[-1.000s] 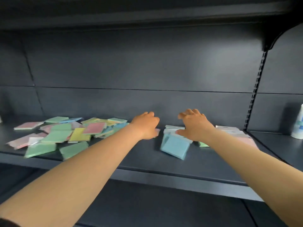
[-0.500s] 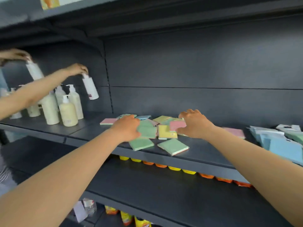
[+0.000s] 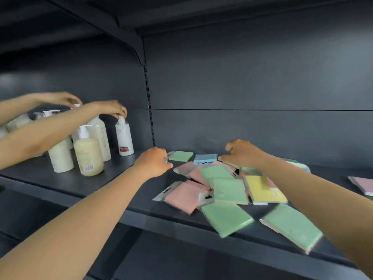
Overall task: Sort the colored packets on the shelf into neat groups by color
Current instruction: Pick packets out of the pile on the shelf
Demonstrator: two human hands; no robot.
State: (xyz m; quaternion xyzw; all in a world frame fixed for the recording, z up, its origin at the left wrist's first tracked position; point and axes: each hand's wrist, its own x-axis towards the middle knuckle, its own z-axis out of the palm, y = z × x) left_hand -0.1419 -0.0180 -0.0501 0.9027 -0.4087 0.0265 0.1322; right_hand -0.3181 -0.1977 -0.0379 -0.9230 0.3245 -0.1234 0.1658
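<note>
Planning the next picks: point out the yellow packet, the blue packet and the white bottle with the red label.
yellow packet [image 3: 262, 188], head view, middle of its face
blue packet [image 3: 205, 158], head view, top face
white bottle with the red label [image 3: 124, 136], head view, body

My single head camera looks forward and slightly down, close over my outstretched arms, facing the dark shelf [image 3: 84, 184] at 12 o'clock, bottles [image 3: 88, 156] at 10 o'clock.

Dark grey metal shelving unit [image 3: 84, 184], matte back panel [image 3: 252, 81] – slotted upright [image 3: 149, 106], shelf above, dim light
</note>
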